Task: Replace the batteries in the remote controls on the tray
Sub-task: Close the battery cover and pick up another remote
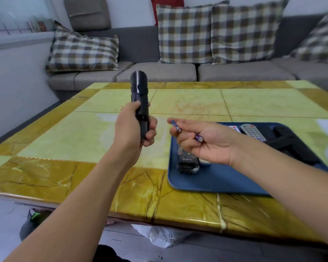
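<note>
My left hand (133,127) grips a long black remote control (139,95) and holds it upright above the table, its lower end in my fist. To its right, my right hand (201,140) holds two purple batteries (176,126) in its curled fingers, the second battery (199,138) nearer the palm. Below that hand lies a blue tray (212,178). On it are a black remote in clear wrap (187,163), partly hidden by my right hand, a grey remote (253,132) at the back, and a black object (288,140) on the right.
The yellow marble-pattern table (83,140) spreads wide to the left of the tray. A grey sofa (159,70) with checked cushions runs behind it. A white plastic bag (159,237) lies on the floor under the table's near edge.
</note>
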A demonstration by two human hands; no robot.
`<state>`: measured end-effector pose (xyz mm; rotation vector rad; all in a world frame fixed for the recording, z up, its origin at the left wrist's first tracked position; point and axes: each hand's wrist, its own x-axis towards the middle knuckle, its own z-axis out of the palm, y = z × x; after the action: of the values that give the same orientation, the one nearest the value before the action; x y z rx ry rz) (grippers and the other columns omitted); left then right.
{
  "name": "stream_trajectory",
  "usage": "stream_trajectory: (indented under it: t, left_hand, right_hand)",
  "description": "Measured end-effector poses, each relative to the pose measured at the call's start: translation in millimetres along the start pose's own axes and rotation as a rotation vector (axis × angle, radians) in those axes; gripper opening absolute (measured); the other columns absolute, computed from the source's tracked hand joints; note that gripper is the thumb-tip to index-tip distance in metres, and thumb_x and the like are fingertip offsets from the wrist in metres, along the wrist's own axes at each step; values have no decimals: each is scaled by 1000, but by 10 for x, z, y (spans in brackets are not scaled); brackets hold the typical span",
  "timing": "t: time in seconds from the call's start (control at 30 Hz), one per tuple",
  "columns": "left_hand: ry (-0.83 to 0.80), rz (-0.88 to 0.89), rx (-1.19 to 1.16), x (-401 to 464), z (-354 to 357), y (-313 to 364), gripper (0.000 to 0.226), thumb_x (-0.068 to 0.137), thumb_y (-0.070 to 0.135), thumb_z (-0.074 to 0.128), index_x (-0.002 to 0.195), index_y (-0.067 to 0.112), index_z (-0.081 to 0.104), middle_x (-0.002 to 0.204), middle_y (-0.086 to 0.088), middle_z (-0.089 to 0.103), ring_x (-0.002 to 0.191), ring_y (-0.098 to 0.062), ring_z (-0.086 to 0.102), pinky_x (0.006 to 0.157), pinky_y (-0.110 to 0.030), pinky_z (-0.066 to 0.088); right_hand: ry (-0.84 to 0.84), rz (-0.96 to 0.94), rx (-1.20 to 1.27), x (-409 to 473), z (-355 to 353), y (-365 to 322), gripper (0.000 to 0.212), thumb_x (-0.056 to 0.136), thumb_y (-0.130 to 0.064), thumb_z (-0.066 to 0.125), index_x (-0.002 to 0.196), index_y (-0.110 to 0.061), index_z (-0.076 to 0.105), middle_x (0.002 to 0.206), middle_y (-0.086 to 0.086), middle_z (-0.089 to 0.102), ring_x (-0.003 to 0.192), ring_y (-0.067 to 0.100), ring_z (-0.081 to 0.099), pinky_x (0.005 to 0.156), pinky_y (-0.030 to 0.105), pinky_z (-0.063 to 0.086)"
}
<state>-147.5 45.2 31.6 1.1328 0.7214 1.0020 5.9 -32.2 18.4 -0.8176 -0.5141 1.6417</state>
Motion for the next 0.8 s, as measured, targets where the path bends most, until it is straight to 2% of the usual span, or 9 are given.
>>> stream_trajectory:
  t: [0.17,0.27,0.33,0.4,0.47,0.57,0.63,0.7,0.8]
  left_hand:
    - [-98,-102,88,31,637,-300,27,109,29,33,111,11,53,78,-4,65,48,-13,54,40,-24,40]
    - [-158,-220,28,63,903,-412,25,109,34,35,114,19,55,93,-7,70,58,-13,63,46,-24,49]
    - [-207,-295,7,83,1065,-475,28,109,37,35,119,20,54,91,-8,70,57,-14,62,42,-21,46]
    - [-280,-384,-13,86,1234,-527,35,109,42,33,121,16,52,77,-8,64,52,-15,53,35,-18,35]
    - [-402,-470,-41,50,1421,-590,47,106,53,26,120,16,52,69,-7,55,49,-15,43,34,-17,28]
    - [-526,-469,-64,-32,1611,-666,62,103,63,16,111,17,57,69,-6,49,51,-16,38,38,-18,24]
    - [-572,-452,-79,-102,1741,-712,61,104,60,15,109,15,55,72,-6,48,52,-16,38,44,-21,22]
    - [-599,-437,-91,-175,1831,-726,52,106,53,17,116,18,55,78,-9,48,53,-17,40,47,-24,22]
    - [-564,-421,-70,-216,1892,-727,36,107,37,28,117,17,56,93,-13,51,53,-15,43,45,-23,28]
  right_hand:
    - [112,-110,-101,-324,-333,-262,29,105,-10,37,126,-2,55,71,2,45,43,1,27,34,12,19]
    - [294,-234,-363,-560,-532,-412,24,104,-15,46,122,-5,60,69,1,45,47,5,26,37,14,22]
    - [427,-342,-623,-718,-642,-490,13,101,-17,56,106,-7,62,67,2,45,47,7,26,39,17,24]
    - [526,-479,-796,-863,-747,-547,10,96,-15,64,92,-6,65,63,3,47,42,6,29,39,17,26]
    - [600,-612,-899,-1013,-844,-599,11,92,-15,68,89,-5,70,60,0,55,38,2,37,39,13,30]
    - [606,-698,-1107,-1141,-878,-652,9,92,-12,69,90,-4,74,62,-8,66,48,-2,56,50,10,42]
    - [593,-694,-1209,-1195,-918,-677,8,92,-11,68,89,-6,73,66,-4,70,56,5,65,60,24,54]
    - [601,-684,-1248,-1227,-969,-683,5,91,-10,69,89,-9,73,70,0,70,58,17,66,64,39,59]
    - [636,-730,-1324,-1226,-978,-681,4,90,-13,71,87,-16,72,69,3,68,59,32,63,57,39,57]
